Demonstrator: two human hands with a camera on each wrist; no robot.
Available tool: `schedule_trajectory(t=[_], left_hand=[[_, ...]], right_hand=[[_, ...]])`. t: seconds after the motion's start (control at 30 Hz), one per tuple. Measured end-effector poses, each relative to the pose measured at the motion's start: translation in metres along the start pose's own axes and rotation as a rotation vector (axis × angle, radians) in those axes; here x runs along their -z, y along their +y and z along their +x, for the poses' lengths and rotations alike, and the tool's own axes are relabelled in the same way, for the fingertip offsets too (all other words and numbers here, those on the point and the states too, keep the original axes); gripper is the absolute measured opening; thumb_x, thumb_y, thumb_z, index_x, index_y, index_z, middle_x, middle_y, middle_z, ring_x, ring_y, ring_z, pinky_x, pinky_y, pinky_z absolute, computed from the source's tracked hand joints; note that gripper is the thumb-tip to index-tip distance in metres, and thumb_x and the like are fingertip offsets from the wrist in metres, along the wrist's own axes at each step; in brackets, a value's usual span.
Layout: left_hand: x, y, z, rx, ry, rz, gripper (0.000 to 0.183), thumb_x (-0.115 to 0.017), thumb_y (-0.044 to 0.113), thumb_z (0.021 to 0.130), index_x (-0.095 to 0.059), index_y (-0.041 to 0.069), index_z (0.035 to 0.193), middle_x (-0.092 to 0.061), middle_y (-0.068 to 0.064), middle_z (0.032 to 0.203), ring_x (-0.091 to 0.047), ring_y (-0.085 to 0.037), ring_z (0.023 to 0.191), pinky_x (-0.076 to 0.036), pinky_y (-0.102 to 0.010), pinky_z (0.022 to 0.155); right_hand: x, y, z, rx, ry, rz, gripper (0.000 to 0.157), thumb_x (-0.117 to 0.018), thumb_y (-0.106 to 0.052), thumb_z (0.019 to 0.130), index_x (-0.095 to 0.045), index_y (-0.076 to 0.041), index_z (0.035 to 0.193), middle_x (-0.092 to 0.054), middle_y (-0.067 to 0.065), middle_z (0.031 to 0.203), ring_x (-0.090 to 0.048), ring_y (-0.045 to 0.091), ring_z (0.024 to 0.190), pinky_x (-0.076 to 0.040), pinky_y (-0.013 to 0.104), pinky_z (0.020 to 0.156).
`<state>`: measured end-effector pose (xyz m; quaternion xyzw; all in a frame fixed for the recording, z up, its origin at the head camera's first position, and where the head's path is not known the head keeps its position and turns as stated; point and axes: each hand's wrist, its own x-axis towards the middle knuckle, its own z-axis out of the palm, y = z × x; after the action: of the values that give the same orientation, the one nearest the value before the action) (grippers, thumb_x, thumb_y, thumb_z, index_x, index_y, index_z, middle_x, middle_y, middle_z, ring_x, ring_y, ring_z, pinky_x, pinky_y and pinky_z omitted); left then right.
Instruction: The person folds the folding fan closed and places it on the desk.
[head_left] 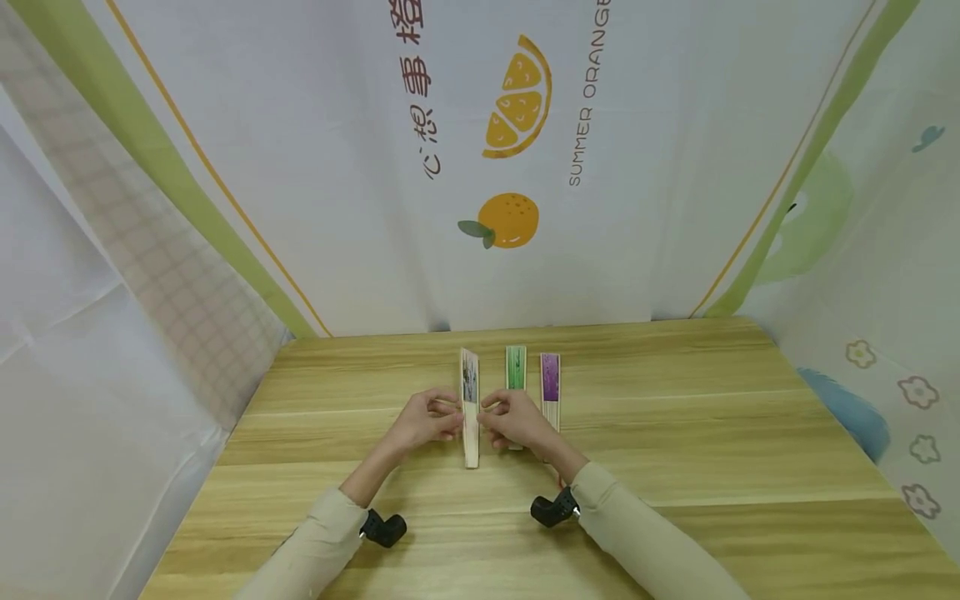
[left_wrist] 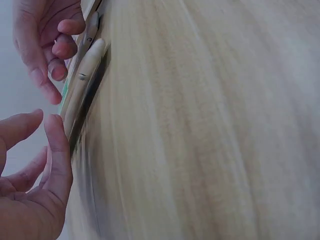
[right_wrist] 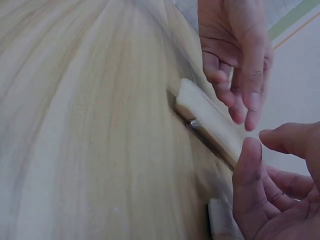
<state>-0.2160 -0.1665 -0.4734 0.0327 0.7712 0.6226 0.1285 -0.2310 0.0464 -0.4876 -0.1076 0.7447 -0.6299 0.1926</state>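
A folded hand fan (head_left: 470, 417) with a grey-and-white patterned leaf and pale ribs lies lengthwise on the table between the two hands. My left hand (head_left: 431, 417) is at its left side, fingertips right at the edge, thumb and fingers apart and loosely bent. At the opposite side, my right hand (head_left: 517, 419) has its fingertips close to the ribs, likewise loosely bent. In the right wrist view the fan's riveted end (right_wrist: 200, 110) shows below both hands. A green folded fan (head_left: 516, 367) lies partly hidden under my right hand, and a purple folded fan (head_left: 551, 379) is just right of it.
The wood-grain table (head_left: 675, 433) reaches back to a white curtain (head_left: 600, 275) printed with oranges. More printed cloth hangs at the left and right sides. A black wrist camera mount (head_left: 552, 508) sits on each forearm.
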Motion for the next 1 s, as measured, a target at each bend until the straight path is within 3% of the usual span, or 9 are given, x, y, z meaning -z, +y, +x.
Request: schedule_trajectory(t=[0.2,0.43,0.6,0.7,0.8,0.9,1.0], left_hand=[[0.004,-0.002,-0.005,-0.010,0.036,0.016,0.034,-0.067,-0.004,0.096,-0.055,-0.013,0.127,-0.065,-0.023,0.109,-0.070,-0.031,0.083,-0.060,-0.037,0.068],[0.016,-0.003,-0.015,-0.065,-0.017,0.064,0.034,-0.062,0.004,0.102,-0.053,-0.014,0.129,-0.065,-0.025,0.110,-0.068,-0.034,0.087,-0.059,-0.041,0.073],[0.031,-0.003,-0.028,-0.161,-0.062,0.164,0.032,-0.052,0.006,0.107,-0.052,-0.016,0.131,-0.063,-0.030,0.113,-0.068,-0.041,0.092,-0.059,-0.046,0.076],[0.042,-0.004,-0.034,-0.225,-0.044,0.297,0.032,-0.049,0.010,0.109,-0.054,-0.013,0.131,-0.064,-0.027,0.113,-0.068,-0.040,0.095,-0.058,-0.047,0.077],[0.055,-0.004,-0.042,-0.288,0.012,0.488,0.037,-0.050,0.018,0.110,-0.056,-0.007,0.135,-0.065,-0.023,0.120,-0.065,-0.041,0.106,-0.054,-0.053,0.086],[0.069,-0.004,-0.048,-0.344,0.078,0.715,0.044,-0.053,0.025,0.109,-0.052,-0.002,0.144,-0.057,-0.026,0.136,-0.051,-0.046,0.126,-0.041,-0.062,0.102],[0.083,-0.004,-0.053,-0.363,0.143,0.921,0.053,-0.055,0.030,0.107,-0.045,0.003,0.151,-0.041,-0.031,0.150,-0.031,-0.054,0.139,-0.027,-0.070,0.106]], right_hand=[[0.009,0.000,-0.002,0.039,0.010,-0.058,0.029,-0.067,-0.009,0.099,-0.060,0.008,0.122,-0.067,0.017,0.082,-0.063,0.015,0.055,-0.055,0.027,0.051],[0.028,0.003,-0.011,0.113,-0.033,-0.090,0.029,-0.065,-0.010,0.101,-0.062,0.009,0.122,-0.068,0.019,0.088,-0.065,0.018,0.064,-0.059,0.034,0.058],[0.049,0.005,-0.024,0.198,-0.053,-0.102,0.029,-0.061,-0.011,0.103,-0.062,0.010,0.124,-0.067,0.021,0.093,-0.066,0.026,0.071,-0.060,0.038,0.063],[0.067,0.004,-0.032,0.265,-0.051,-0.148,0.029,-0.058,-0.010,0.105,-0.061,0.012,0.124,-0.066,0.024,0.095,-0.066,0.031,0.075,-0.059,0.039,0.065],[0.087,0.004,-0.042,0.334,-0.009,-0.284,0.031,-0.056,-0.014,0.107,-0.063,0.011,0.124,-0.068,0.023,0.102,-0.067,0.032,0.083,-0.059,0.041,0.071],[0.108,0.006,-0.053,0.388,0.039,-0.476,0.034,-0.054,-0.019,0.108,-0.065,0.007,0.126,-0.067,0.021,0.118,-0.066,0.033,0.102,-0.057,0.046,0.082],[0.130,0.010,-0.065,0.421,0.071,-0.654,0.038,-0.053,-0.023,0.108,-0.063,0.005,0.131,-0.057,0.024,0.136,-0.055,0.041,0.123,-0.048,0.055,0.097]])
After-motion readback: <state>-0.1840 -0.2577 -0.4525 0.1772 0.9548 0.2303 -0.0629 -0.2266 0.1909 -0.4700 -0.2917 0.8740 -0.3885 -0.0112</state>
